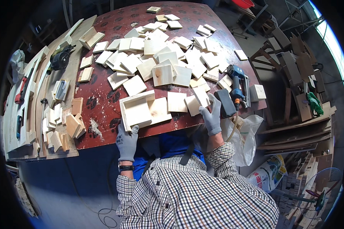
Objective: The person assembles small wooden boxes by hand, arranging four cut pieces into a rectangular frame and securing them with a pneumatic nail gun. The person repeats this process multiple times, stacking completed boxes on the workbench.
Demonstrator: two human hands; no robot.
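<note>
Checked shirt [202, 194], arms [127, 185] forward, left hand [127, 143] curled round wooden box [137, 111], right hand [211, 119] half-closed on pale board [200, 96].

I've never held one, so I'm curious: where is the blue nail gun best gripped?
Probably around its handle, with the right hand coming from above on the near side. The handle lies between bulky head and hose, hose end toward the person; a metal rail runs along its right, a dark block sits close on its left.
</note>
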